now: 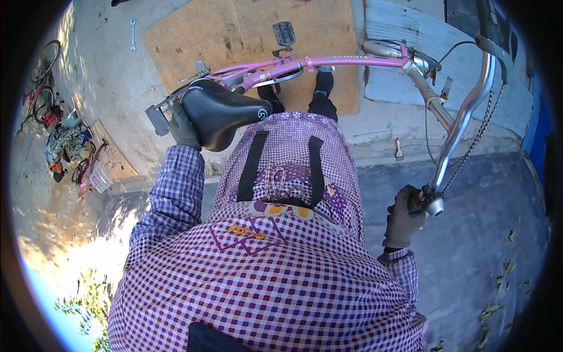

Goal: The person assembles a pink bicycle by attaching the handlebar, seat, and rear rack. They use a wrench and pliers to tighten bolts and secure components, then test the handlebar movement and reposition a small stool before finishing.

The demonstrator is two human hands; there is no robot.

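A pink bicycle frame (pixel 352 61) stretches from left to right in front of me. My left hand (pixel 185 126), in a dark work glove, grips the rear edge of the black saddle (pixel 217 111); some of its fingers are hidden. Just beyond that hand is a grey metal rear rack (pixel 157 119). My right hand (pixel 404 218), gloved in grey-brown, is closed around the near end of the silver handlebar (pixel 463 111), beside a brake lever clamp. A black pedal (pixel 284 34) sticks out past the frame, and cables loop from the handlebar.
Brown board (pixel 246 26) lies under the bicycle, around my feet. A wrench (pixel 133 35) lies on the concrete at far left, and a paintbrush (pixel 399 149) at right. Another person (pixel 67 144) is at far left near bicycles and a white basket (pixel 105 168). Pale blue boards (pixel 410 88) lie at right.
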